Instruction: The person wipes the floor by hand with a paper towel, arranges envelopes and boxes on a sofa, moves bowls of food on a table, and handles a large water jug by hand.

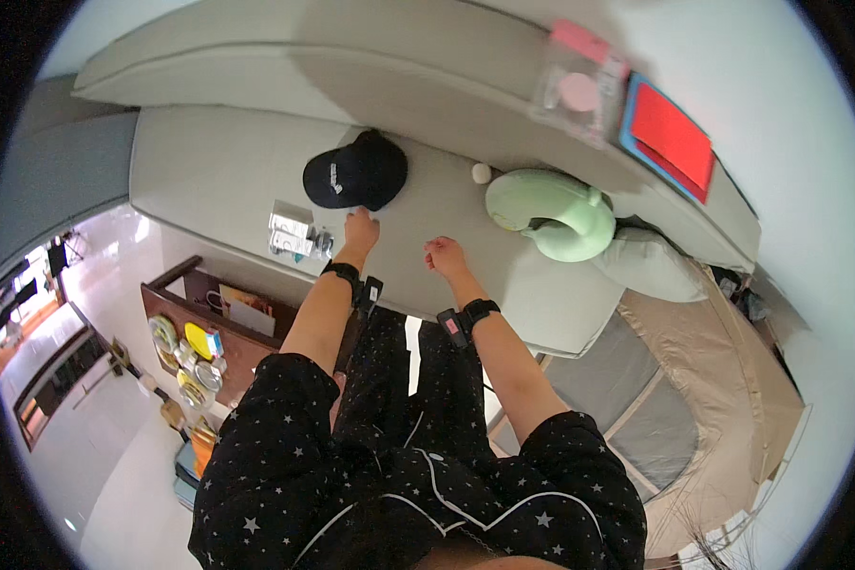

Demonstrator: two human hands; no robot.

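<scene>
My left hand (pixel 362 231) is at the lower edge of a black baseball cap (pixel 381 171) that lies on the grey sofa seat (pixel 206 153). Its fingertips meet the cap's edge, but whether they grip it is hidden. White writing marks the cap's front. Just left of that hand are small white boxes (pixel 290 226) and clear packaging (pixel 322 242) with dark contents. My right hand (pixel 443 255) hovers over the seat with curled fingers and nothing visible in it. To its upper right rests a pale green U-shaped neck pillow (pixel 541 210), beside a small white round object (pixel 481 173).
A clear pink-topped pouch (pixel 579 89) and red and blue folders (pixel 673 139) lie on the sofa's backrest. A pale cushion (pixel 655 265) sits at the right end, near a beige tent-like fabric structure (pixel 719 399). At lower left stands a brown wooden table (pixel 246 356) holding several items.
</scene>
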